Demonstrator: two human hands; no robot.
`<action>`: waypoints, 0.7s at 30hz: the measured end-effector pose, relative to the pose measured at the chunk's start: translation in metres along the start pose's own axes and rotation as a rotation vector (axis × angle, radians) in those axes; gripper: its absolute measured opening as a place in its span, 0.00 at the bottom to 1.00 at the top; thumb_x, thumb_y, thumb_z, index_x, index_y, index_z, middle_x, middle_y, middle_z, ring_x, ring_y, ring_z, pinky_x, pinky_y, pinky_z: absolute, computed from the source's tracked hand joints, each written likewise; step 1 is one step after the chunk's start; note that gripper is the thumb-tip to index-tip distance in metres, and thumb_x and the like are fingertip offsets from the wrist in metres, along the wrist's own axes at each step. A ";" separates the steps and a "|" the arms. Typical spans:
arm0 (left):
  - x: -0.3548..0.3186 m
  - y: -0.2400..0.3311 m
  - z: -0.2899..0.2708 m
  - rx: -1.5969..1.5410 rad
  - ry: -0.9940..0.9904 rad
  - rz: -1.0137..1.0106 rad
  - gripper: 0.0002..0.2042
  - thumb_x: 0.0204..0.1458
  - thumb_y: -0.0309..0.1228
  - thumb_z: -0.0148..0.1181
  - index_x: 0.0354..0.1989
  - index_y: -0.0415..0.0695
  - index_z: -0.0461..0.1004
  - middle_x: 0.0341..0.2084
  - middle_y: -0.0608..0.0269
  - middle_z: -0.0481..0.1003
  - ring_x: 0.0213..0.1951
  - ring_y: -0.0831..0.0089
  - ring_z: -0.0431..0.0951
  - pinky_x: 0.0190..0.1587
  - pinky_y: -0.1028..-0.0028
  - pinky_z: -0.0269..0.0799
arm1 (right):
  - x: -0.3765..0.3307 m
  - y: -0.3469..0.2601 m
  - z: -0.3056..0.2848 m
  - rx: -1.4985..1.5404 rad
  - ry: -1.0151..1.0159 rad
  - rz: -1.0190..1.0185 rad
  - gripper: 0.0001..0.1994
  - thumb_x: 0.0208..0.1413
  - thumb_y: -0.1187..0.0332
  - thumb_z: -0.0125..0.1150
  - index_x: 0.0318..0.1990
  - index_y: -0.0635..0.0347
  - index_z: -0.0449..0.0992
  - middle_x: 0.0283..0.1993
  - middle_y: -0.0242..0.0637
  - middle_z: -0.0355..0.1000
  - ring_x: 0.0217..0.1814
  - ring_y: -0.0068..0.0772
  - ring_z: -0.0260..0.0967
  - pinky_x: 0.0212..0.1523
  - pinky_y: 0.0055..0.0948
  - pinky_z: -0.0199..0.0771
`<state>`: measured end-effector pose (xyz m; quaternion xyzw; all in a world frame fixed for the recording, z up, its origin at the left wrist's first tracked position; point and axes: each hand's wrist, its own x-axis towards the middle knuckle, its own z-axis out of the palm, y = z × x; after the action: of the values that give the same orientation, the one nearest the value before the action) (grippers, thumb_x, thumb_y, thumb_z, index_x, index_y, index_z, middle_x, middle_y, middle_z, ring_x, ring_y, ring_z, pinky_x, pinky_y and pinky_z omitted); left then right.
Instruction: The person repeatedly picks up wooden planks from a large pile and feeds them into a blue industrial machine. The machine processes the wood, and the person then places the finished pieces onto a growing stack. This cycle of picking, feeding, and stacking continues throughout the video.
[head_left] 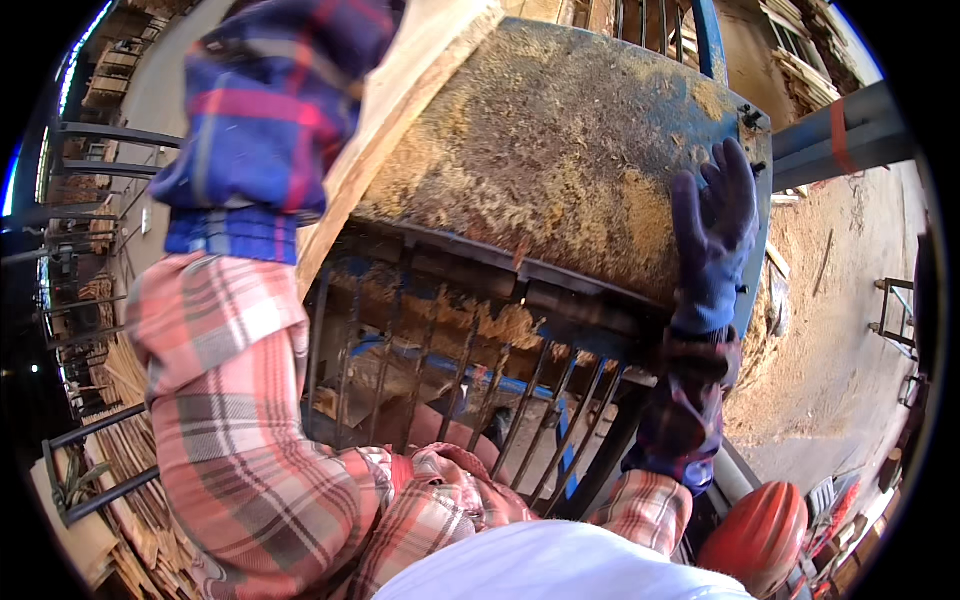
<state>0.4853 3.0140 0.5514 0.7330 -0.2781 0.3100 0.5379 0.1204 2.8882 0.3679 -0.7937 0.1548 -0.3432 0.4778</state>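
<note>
My right hand [715, 235], in a blue-purple work glove, is at the right edge of a metal machine cover [540, 130] caked with sawdust. Its fingers point up and stand apart, and nothing is held in them. Whether it touches the cover I cannot tell. My left arm, in a plaid sleeve [240, 350] with a blue checked oversleeve [265, 130], reaches up past the top of the picture, so that hand is out of sight. Beside this arm a pale wooden board [425, 70] slants along the cover's left side, partly hidden by the sleeve.
A row of metal bars [470, 390] lies between my body and the cover. Stacked wood strips [130, 490] are at the lower left. To the right are a grey beam [840, 140], sawdust on the floor [800, 390] and a red ribbed object [755, 535].
</note>
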 end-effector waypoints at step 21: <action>-0.529 0.194 -0.375 -0.632 -0.512 -1.262 0.26 0.57 0.52 0.61 0.51 0.39 0.76 0.43 0.58 0.80 0.43 0.71 0.79 0.46 0.69 0.72 | -0.378 -0.070 -0.056 0.858 -0.389 0.848 0.26 0.58 0.65 0.64 0.62 0.68 0.68 0.56 0.43 0.75 0.55 0.43 0.74 0.60 0.40 0.74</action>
<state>-0.0623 3.3619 0.3585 0.6130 0.0028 -0.3323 0.7168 -0.1951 3.1030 0.2957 -0.4489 0.2147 -0.0049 0.8674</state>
